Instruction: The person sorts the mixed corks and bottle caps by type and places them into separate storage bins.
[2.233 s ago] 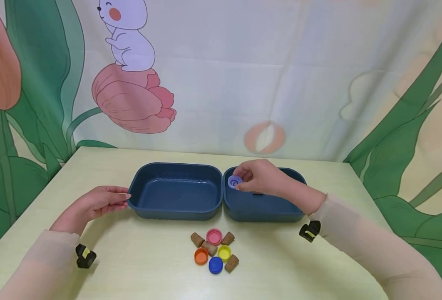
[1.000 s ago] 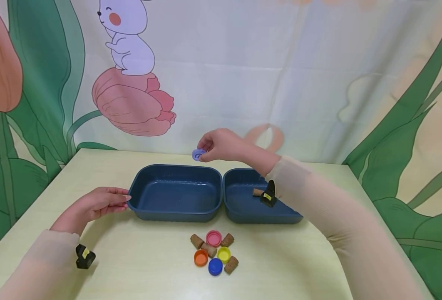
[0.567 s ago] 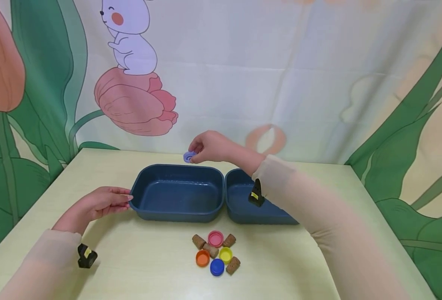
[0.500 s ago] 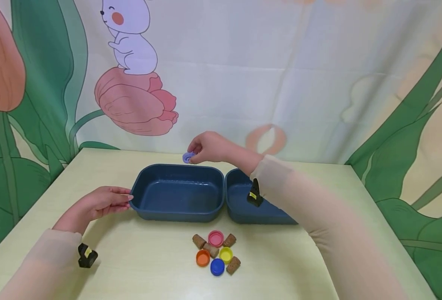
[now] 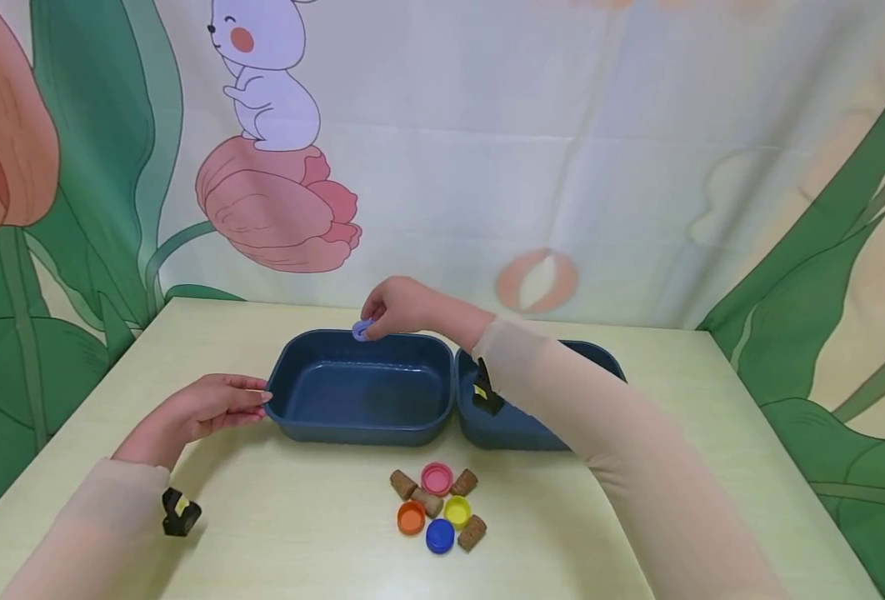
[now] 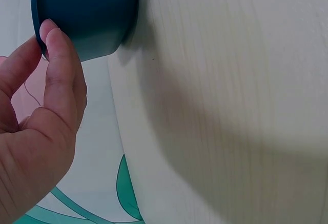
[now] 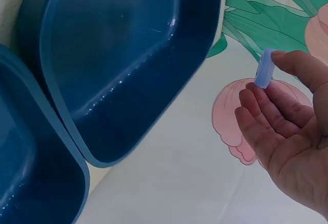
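My right hand (image 5: 403, 307) pinches a light purple bottle cap (image 5: 362, 331) between thumb and fingers, above the far rim of the left dark blue bin (image 5: 371, 435). In the right wrist view the purple cap (image 7: 264, 68) appears edge-on at the fingertips, up beside the bin. My left hand (image 5: 221, 407) pinches the left bin's rim at its left end. From the left wrist view, the thumb lies on one side of the rim of that bin (image 6: 89, 14) and the fingers on the other.
A second dark blue bin (image 5: 510, 433) stands against the left one, partly hidden by my right sleeve. In front lie a pink cap (image 5: 437, 478), an orange cap (image 5: 411, 517), a yellow cap (image 5: 457, 512), a blue cap (image 5: 440, 536) and several corks (image 5: 472, 532).
My right hand has carried the purple cap left from over the right bin to the left bin's far rim, lowering it slightly lately. The left hand has kept its hold.
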Action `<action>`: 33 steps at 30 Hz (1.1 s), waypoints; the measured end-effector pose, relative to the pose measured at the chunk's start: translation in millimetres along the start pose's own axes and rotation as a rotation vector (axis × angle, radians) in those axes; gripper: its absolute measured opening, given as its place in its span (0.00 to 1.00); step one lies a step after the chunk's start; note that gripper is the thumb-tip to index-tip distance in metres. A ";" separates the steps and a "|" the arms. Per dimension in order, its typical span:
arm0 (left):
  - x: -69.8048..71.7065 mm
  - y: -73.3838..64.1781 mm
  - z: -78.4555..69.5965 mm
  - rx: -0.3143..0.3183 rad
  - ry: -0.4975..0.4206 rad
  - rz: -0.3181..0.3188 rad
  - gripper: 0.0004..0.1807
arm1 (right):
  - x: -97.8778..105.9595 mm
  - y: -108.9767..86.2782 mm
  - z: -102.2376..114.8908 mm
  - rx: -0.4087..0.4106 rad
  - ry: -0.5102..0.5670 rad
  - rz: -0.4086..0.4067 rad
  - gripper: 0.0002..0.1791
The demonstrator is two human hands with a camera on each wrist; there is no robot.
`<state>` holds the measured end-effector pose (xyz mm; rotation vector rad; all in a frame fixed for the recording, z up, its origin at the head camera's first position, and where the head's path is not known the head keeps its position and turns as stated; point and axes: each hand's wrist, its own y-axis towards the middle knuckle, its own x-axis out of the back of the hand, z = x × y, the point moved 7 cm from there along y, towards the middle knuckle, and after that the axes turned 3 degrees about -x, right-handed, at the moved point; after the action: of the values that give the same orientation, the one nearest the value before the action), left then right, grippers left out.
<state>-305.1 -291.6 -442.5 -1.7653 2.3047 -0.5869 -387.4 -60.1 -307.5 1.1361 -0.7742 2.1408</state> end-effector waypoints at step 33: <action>0.7 -2.6 -0.8 -0.022 0.027 0.003 0.29 | -58.2 48.7 -11.1 -0.022 -0.204 0.131 0.17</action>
<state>-303.3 -292.6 -440.7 -1.7741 2.3401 -0.5913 -401.3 -97.2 -373.1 1.3403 -0.9854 2.1379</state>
